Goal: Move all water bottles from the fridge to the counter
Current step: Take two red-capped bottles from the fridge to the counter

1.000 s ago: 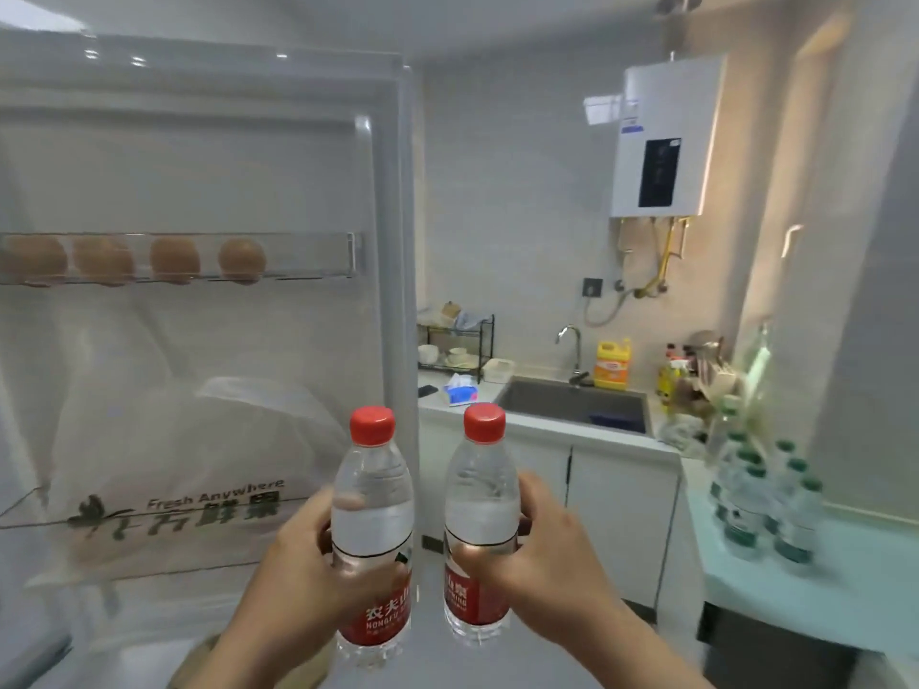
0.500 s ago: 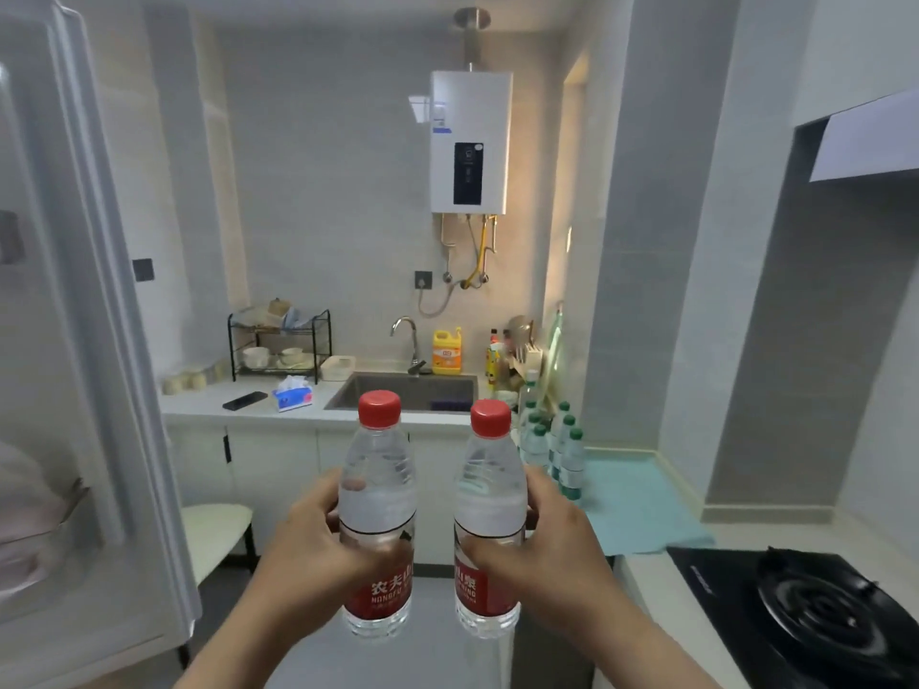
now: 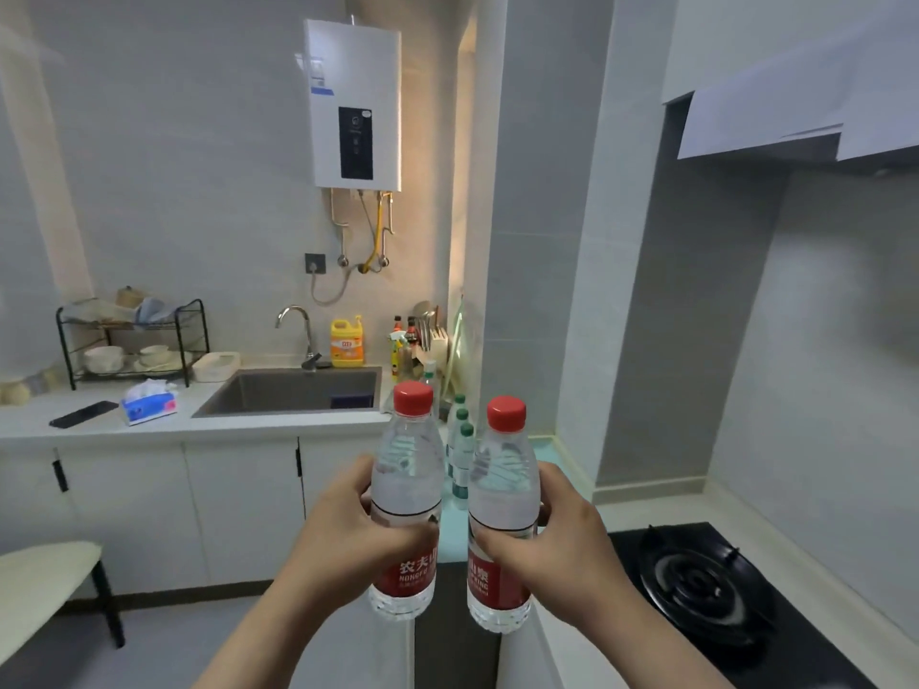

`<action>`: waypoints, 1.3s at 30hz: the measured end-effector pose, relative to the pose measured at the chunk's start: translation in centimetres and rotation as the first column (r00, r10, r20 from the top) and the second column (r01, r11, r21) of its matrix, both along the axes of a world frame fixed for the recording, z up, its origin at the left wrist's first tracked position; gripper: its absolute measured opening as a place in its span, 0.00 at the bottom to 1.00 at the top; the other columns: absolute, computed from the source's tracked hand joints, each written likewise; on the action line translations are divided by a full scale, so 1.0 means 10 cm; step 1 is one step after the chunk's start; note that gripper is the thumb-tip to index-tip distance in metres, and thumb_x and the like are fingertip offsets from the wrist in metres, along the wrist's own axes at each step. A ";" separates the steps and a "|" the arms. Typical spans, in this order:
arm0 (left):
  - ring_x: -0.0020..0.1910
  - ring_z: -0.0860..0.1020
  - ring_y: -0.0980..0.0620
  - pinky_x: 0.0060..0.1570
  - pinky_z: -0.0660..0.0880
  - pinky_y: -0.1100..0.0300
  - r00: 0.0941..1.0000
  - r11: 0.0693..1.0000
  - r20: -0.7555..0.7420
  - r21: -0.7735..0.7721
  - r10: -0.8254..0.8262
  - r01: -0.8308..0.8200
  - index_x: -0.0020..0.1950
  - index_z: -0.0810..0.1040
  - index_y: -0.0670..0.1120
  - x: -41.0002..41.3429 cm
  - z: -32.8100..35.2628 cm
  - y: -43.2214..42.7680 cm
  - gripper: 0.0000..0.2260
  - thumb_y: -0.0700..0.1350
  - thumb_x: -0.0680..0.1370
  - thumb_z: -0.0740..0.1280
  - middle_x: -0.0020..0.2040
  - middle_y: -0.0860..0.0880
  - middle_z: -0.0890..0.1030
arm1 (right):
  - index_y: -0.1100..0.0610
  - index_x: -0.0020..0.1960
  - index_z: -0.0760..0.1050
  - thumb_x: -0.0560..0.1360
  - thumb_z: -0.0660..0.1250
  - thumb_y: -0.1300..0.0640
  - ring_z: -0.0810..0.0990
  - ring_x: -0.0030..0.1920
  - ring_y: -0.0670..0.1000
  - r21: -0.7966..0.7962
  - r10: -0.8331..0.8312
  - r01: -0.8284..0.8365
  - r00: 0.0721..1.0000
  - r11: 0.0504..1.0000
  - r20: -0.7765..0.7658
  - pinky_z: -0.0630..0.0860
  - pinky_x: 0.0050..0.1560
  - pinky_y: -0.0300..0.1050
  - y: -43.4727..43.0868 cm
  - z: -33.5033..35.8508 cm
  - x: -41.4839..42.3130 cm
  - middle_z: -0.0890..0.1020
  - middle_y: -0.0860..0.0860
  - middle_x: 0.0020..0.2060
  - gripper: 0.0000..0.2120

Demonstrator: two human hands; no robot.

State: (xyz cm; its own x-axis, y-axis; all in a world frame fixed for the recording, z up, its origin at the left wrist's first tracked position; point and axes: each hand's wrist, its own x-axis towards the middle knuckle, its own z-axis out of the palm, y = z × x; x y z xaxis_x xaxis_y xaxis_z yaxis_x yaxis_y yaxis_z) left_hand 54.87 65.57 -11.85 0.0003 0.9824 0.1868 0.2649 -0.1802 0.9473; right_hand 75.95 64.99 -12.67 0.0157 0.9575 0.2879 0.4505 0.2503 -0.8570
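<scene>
I hold two clear water bottles with red caps and red labels, upright and side by side in front of me. My left hand grips the left bottle around its middle. My right hand grips the right bottle the same way. Behind them, several green-capped water bottles stand on the pale teal counter. The fridge is out of view.
A black gas hob lies on the counter at lower right. Ahead are a sink with a tap, a yellow detergent jug, a tissue box, a phone and a dish rack. A stool stands at lower left.
My view has swung right, away from the open fridge door toward the counter and hob. Both hands keep their bottles held upright in front of me.
</scene>
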 end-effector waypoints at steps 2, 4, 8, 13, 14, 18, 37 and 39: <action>0.41 0.82 0.65 0.34 0.75 0.70 0.999 0.999 -0.011 0.000 -0.033 0.033 0.52 0.78 0.53 0.13 -0.05 0.28 0.22 0.32 0.66 0.77 0.43 0.62 0.84 | 0.39 0.55 0.75 0.62 0.78 0.41 0.82 0.46 0.37 -0.015 -0.043 0.043 0.999 0.999 0.009 0.81 0.48 0.42 0.23 -0.06 0.12 0.84 0.38 0.46 0.23; 0.41 0.82 0.65 0.32 0.75 0.72 0.998 0.998 -0.018 0.002 -0.056 0.056 0.52 0.78 0.54 0.23 -0.10 0.58 0.22 0.31 0.66 0.77 0.42 0.62 0.85 | 0.39 0.55 0.74 0.63 0.78 0.42 0.81 0.46 0.36 -0.026 -0.072 0.072 0.997 0.997 0.009 0.79 0.46 0.38 0.49 -0.12 0.21 0.84 0.39 0.45 0.24; 0.42 0.83 0.61 0.40 0.77 0.65 0.995 0.995 -0.020 0.001 -0.098 0.098 0.53 0.79 0.55 0.30 -0.24 1.35 0.23 0.33 0.65 0.77 0.43 0.57 0.86 | 0.38 0.55 0.73 0.63 0.78 0.43 0.80 0.46 0.35 -0.040 -0.124 0.124 0.992 0.991 -0.003 0.76 0.44 0.34 1.13 -0.24 0.27 0.84 0.37 0.45 0.24; 0.44 0.82 0.62 0.45 0.79 0.59 0.989 0.991 -0.056 -0.016 -0.135 0.134 0.54 0.78 0.58 0.28 -0.33 2.29 0.24 0.41 0.62 0.78 0.46 0.59 0.85 | 0.38 0.53 0.72 0.62 0.77 0.41 0.81 0.46 0.37 -0.084 -0.177 0.179 0.984 0.980 0.029 0.80 0.48 0.41 1.97 -0.30 0.21 0.83 0.39 0.45 0.23; 0.44 0.82 0.62 0.46 0.80 0.58 0.989 0.991 -0.069 -0.019 -0.134 0.133 0.54 0.78 0.58 0.27 -0.36 2.48 0.24 0.43 0.61 0.77 0.46 0.58 0.85 | 0.38 0.53 0.71 0.63 0.77 0.41 0.81 0.46 0.38 -0.098 -0.183 0.186 0.982 0.978 0.043 0.80 0.48 0.42 2.15 -0.32 0.18 0.83 0.40 0.45 0.23; 0.44 0.82 0.60 0.47 0.81 0.55 0.985 0.992 -0.126 -0.059 -0.116 0.109 0.55 0.77 0.59 0.30 -0.61 3.10 0.25 0.46 0.60 0.77 0.46 0.57 0.84 | 0.40 0.55 0.70 0.65 0.76 0.43 0.80 0.48 0.41 -0.148 -0.198 0.211 0.975 0.966 0.096 0.80 0.50 0.46 2.75 -0.52 0.17 0.82 0.41 0.47 0.23; 0.37 0.80 0.55 0.32 0.74 0.65 0.969 0.950 -0.228 -0.269 0.098 -0.159 0.42 0.75 0.52 0.57 -2.37 4.28 0.15 0.42 0.63 0.78 0.39 0.53 0.82 | 0.44 0.52 0.70 0.64 0.75 0.44 0.79 0.44 0.44 -0.441 -0.141 0.200 0.977 0.875 0.162 0.76 0.41 0.44 4.30 -2.33 0.40 0.80 0.42 0.45 0.21; 0.33 0.77 0.54 0.28 0.71 0.70 0.971 0.946 -0.216 -0.281 0.103 -0.163 0.44 0.76 0.46 0.55 -2.48 4.36 0.14 0.39 0.64 0.77 0.39 0.50 0.81 | 0.45 0.52 0.69 0.65 0.76 0.46 0.78 0.43 0.42 -0.445 -0.124 0.182 0.980 0.877 0.157 0.73 0.38 0.41 4.39 -2.41 0.38 0.79 0.42 0.44 0.20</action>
